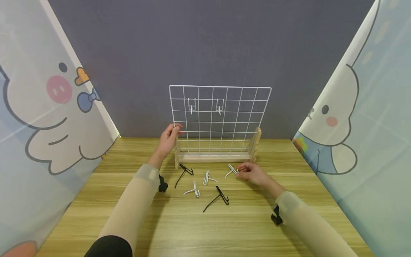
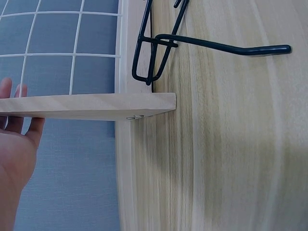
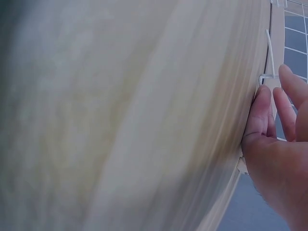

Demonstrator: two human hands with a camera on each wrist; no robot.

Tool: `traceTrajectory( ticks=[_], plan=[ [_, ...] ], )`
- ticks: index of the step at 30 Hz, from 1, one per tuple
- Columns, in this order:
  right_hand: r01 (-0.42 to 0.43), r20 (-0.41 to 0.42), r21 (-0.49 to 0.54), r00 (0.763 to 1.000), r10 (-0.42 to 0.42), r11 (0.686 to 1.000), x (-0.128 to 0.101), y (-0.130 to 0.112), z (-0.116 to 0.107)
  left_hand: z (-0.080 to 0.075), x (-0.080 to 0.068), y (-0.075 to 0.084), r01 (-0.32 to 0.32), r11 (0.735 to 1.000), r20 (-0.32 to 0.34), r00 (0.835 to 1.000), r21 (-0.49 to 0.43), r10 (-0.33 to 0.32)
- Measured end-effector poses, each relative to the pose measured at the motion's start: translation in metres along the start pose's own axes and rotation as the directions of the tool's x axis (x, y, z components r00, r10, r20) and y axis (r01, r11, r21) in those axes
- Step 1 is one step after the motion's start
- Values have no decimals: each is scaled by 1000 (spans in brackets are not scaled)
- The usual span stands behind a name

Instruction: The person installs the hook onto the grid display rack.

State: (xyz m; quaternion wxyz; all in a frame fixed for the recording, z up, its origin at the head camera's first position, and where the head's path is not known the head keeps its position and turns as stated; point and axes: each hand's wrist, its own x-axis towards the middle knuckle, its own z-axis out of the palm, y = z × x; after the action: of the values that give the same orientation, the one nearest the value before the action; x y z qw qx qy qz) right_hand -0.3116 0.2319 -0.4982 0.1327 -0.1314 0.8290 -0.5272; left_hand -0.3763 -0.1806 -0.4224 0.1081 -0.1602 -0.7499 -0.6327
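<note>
A white wire grid [image 1: 221, 119] stands upright in a wooden base [image 1: 214, 157], with two white hooks [image 1: 191, 105] hung on its upper row. My left hand [image 1: 169, 138] holds the grid's left edge above the wooden upright [image 2: 86, 106], thumb in front; the left wrist view shows the palm [image 2: 17, 144] beside that post. Low over the table right of centre, my right hand [image 1: 251, 172] pinches a white hook [image 1: 232, 170]. In the right wrist view its fingers [image 3: 264, 113] touch the same hook [image 3: 268, 62].
Loose hooks lie on the wooden table [image 1: 205, 228] in front of the base: a black one [image 1: 184, 172], another black one [image 1: 219, 198], and two white ones [image 1: 193, 191] [image 1: 207, 177]. Printed curtains [image 1: 41, 117] close both sides, and a grey wall [image 1: 205, 43] stands behind.
</note>
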Motion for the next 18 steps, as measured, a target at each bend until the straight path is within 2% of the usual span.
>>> traceTrajectory(
  ticks=[11, 18],
  plan=[
    [1, -5, 1, 1000, -1, 1000, -1, -1, 0, -1, 0, -1, 12, 999, 0, 1000, 41, -12],
    [17, 11, 32, 1000, -17, 999, -1, 1, 0, 0, -1, 0, 21, 999, -11, 1000, 31, -21]
  ],
)
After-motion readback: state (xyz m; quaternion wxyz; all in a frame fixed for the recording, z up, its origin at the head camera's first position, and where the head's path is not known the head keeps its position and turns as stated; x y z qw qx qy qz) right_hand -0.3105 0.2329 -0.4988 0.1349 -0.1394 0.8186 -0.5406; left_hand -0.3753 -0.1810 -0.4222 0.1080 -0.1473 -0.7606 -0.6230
